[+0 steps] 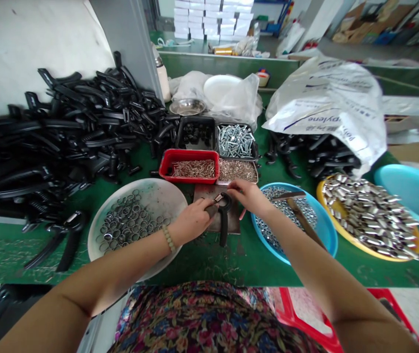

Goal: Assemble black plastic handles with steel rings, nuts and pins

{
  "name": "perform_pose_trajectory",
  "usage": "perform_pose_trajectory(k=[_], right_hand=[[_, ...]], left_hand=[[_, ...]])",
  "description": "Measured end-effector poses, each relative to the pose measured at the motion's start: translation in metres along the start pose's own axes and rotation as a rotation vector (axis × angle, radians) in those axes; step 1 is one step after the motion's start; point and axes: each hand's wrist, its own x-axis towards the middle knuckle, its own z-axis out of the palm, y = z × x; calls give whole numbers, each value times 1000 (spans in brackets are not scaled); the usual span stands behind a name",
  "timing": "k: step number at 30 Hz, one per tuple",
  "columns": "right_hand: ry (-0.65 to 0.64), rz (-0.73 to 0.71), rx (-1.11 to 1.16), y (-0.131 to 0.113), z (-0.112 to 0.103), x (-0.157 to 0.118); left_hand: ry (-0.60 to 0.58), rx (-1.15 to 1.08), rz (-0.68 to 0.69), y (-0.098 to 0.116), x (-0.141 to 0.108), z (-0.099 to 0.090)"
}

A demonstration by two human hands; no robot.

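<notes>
Over the metal plate [234, 221] lies a black part with a ring-shaped head and a straight handle [224, 228] that points toward me. My left hand [194, 220], a beaded bracelet at its wrist, is closed on the left side of this black part. A small shiny metal piece [218, 198] shows by its fingertips. From the other side my right hand [248, 193] reaches in, fingers pinched at the top right of the ring. Whatever those fingers hold is too small or hidden to make out.
A bowl of metal rings [174, 196] stands left, a blue basin of small metal parts [332, 240] right, with a hammer [301, 215] across it. Beyond are a red tray of pins [190, 180] and a tray of screws [235, 142]. Black handles [84, 117] are heaped left.
</notes>
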Motion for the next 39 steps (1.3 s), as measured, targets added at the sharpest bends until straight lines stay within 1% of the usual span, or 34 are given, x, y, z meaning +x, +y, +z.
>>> perform_pose_trajectory(k=[3, 6, 8, 12, 14, 17, 19, 21, 23, 25, 26, 27, 29, 30, 32, 33, 34, 35, 36, 37, 39], right_hand=[[-40, -22, -60, -6, 13, -4], [-46, -28, -46, -3, 21, -1], [-42, 12, 14, -1, 24, -1], [-52, 141, 126, -1, 25, -4], [-69, 154, 134, -2, 25, -5], [-76, 127, 85, -2, 23, -6], [-69, 83, 12, -1, 22, -7], [-64, -8, -116, -1, 23, -8], [-84, -117, -293, -3, 26, -10], [-124, -178, -448, -9, 31, -10], [-144, -186, -484, -12, 32, -10], [-156, -183, -482, -14, 33, -10], [-150, -159, -380, -16, 28, -12], [-129, -133, -312, -14, 22, -17], [-19, -21, -249, -2, 4, -38], [48, 68, -273, 7, -8, -53], [139, 175, -351, 18, -21, -72], [198, 299, -480, 29, -33, -92], [196, 442, -604, 40, -44, -112], [137, 563, -684, 49, -52, -131], [21, 706, -740, 56, -60, -158]], left_hand=[[-4, -37, -19, 1, 0, -1], [2, -64, -21, 0, 0, 0], [5, -82, -18, -2, -1, 0], [19, -103, -19, -3, -2, 1], [19, -104, -17, -4, -2, 2], [9, -93, -12, -4, -1, 1], [1, -85, -13, -4, -1, 0], [-8, -75, -14, -4, -1, 0], [-15, -62, -15, -4, -1, -1], [-21, -44, -11, -4, -1, 0], [-23, -36, -10, -4, -1, 0], [-24, -29, -11, -3, -1, 0], [-28, -18, -13, -3, -1, -1], [-30, -13, -13, -3, -1, -1], [-41, 2, -14, -3, -1, -2], [-46, 10, -12, -3, -2, -3], [-51, 18, -12, -4, -2, -3], [-53, 24, -11, -4, -2, -2], [-55, 27, -10, -4, -2, -2], [-55, 27, -10, -5, -2, -1], [-55, 22, -17, -5, -2, 1]])
